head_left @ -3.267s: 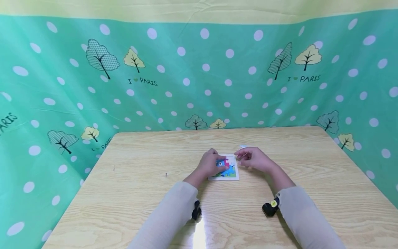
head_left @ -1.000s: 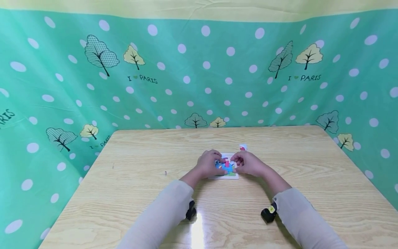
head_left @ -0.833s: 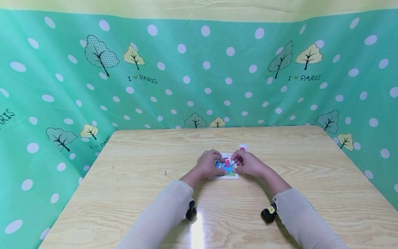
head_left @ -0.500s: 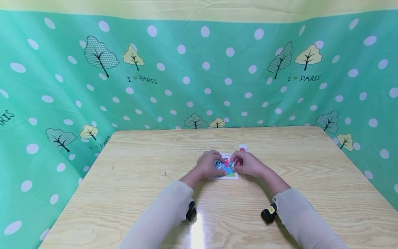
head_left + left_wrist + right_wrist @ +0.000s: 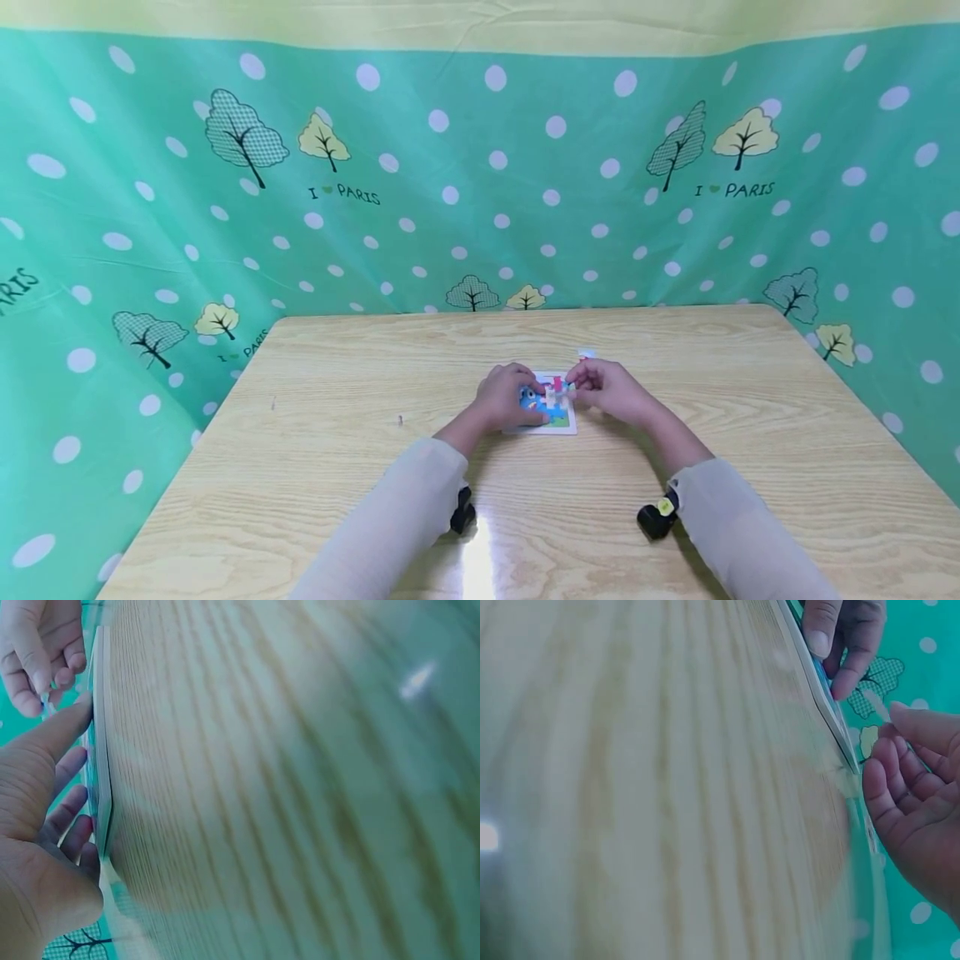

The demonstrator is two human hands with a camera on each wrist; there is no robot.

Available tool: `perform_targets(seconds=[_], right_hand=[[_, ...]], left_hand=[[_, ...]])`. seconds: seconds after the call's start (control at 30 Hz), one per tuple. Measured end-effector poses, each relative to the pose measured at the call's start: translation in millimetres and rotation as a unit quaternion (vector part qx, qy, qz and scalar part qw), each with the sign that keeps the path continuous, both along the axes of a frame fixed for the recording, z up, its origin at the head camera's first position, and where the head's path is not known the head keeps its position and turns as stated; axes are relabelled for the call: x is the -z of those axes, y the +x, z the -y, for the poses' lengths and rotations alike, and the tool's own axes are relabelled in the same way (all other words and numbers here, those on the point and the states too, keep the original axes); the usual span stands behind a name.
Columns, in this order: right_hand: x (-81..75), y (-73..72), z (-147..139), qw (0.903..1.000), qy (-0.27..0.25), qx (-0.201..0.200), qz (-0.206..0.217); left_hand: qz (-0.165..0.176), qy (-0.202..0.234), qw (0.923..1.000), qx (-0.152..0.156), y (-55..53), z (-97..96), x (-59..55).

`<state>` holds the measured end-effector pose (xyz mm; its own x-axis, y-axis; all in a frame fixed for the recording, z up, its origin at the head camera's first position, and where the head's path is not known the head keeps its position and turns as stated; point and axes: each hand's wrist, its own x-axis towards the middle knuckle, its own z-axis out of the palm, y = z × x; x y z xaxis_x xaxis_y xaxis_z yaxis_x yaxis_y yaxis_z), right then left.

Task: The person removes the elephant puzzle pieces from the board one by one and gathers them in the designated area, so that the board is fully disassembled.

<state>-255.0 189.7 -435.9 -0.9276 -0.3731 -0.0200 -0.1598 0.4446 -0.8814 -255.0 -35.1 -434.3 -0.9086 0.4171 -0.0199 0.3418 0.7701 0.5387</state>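
Our right hand point(image 5: 611, 393) pinches a thin, pale puzzle piece point(image 5: 876, 706); the flat, square, white-rimmed board point(image 5: 558, 431) lies just to that hand's left. The left hand point(image 5: 501, 397), nearer, rests across its cartoon face, thumb and fingers apart, above wood-grained bench point(image 5: 337, 367).

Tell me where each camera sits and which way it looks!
Head: on the head, facing forward and down at the puzzle, table and curtain; sleeves, left grip and right grip show.
Left wrist: on that wrist, looking along the table at the puzzle; both grips show.
Right wrist: on that wrist, looking along the table from the right; both grips show.
Both wrist views share the puzzle's edge.
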Motion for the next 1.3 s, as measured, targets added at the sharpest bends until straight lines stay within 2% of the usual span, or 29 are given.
perform_targets(seconds=[0.73, 1.03, 1.3], right_hand=[[-6.7, 5.8, -26, 0.9991, 0.0, 0.042, -0.001], [-10.6, 2.9, -39, 0.9979, 0.006, 0.063, -0.017], [-11.5, -0.6, -53, 0.9959, -0.012, 0.087, -0.022]], left_hand=[[-0.003, 0.004, 1.0, -0.001, 1.7, 0.6, 0.3], [-0.009, -0.002, 1.0, 0.004, 2.0, 1.2, 0.7], [-0.008, 0.005, 1.0, 0.002, 2.2, 1.1, 0.8]])
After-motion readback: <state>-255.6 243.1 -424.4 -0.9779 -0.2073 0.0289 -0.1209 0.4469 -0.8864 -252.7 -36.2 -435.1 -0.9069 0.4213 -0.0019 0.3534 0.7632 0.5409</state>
